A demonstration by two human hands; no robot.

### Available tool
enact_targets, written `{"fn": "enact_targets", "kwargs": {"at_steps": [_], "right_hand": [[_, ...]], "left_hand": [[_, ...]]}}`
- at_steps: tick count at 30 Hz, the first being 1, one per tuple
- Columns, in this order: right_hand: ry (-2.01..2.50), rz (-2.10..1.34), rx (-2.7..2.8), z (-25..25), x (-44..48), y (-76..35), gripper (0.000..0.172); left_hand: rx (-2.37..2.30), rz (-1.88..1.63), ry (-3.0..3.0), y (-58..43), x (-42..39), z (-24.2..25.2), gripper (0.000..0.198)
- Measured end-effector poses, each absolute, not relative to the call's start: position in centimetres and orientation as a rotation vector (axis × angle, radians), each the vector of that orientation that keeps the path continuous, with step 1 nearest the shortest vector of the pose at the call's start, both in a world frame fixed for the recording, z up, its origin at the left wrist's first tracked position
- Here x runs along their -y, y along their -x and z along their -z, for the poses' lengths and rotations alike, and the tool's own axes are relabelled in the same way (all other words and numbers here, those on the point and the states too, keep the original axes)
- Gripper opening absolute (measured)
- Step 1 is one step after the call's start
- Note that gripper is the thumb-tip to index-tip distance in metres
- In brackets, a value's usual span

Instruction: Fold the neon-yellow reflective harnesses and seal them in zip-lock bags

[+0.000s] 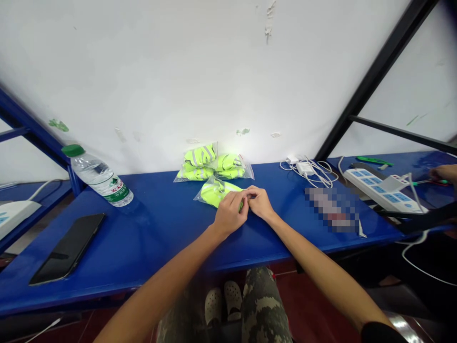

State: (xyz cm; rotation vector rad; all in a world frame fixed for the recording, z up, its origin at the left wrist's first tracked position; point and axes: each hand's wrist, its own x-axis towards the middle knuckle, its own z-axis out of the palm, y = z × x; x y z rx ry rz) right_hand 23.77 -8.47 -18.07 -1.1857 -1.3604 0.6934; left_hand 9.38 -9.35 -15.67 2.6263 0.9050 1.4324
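Observation:
My left hand (230, 214) and my right hand (260, 202) meet above the blue workbench (171, 228), close to its middle. Between their fingertips, both hands pinch a small green item (241, 206), mostly hidden by my fingers. Just beyond my left hand lies a clear plastic bag of neon yellow reflective fabric (216, 193), touching or nearly touching my fingers. Two more bags of the same fabric (198, 164) (230, 166) are piled behind it against the white wall.
On the left stand a water bottle (98, 177) lying on its side and a black phone (67, 248). To the right are a charger with white cables (307, 169), a pixelated patch (332, 209) and a white power strip (378, 190). Another person's hand (442, 174) enters at the far right.

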Motion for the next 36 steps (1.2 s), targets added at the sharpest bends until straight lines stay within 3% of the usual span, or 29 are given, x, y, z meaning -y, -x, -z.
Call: {"fn": "enact_targets", "kwargs": {"at_steps": [4, 6, 8, 13, 18, 23, 26, 30, 36], "right_hand": [[1.169, -0.722, 1.341, 17.9, 8.5, -23.7, 0.005], [1.110, -0.863, 1.351, 17.7, 8.5, -23.7, 0.013], [1.075, -0.967, 1.337, 17.6, 8.5, -23.8, 0.021], [1.217, -0.950, 1.160, 18.2, 8.1, -24.1, 0.021], [1.307, -0.790, 1.115, 18.7, 8.0, -24.3, 0.015], [1.134, -0.947, 1.047, 17.8, 8.4, -24.3, 0.036], [1.054, -1.132, 0.999, 17.0, 8.7, -24.1, 0.042], [1.047, -1.182, 0.982, 16.9, 8.9, -24.0, 0.036], [1.086, -1.103, 1.006, 17.8, 8.7, -24.2, 0.040]], "left_hand": [[-1.119, -1.291, -2.657, -9.2, 9.1, 15.2, 0.054], [-1.159, -1.209, -2.680, -9.0, 8.9, 15.2, 0.062], [-1.192, -1.162, -2.708, -8.9, 8.7, 15.4, 0.057], [-1.172, -1.134, -2.746, -8.6, 8.3, 16.0, 0.034], [-1.046, -1.189, -2.684, -8.8, 8.6, 15.6, 0.033], [-1.130, -1.187, -2.590, -8.6, 8.2, 14.7, 0.012], [-1.151, -1.130, -2.672, -8.0, 7.4, 14.7, 0.021], [-1.268, -1.121, -2.738, -7.6, 6.4, 15.6, 0.046], [-1.372, -1.125, -2.765, -8.0, 5.3, 16.8, 0.045]]}}
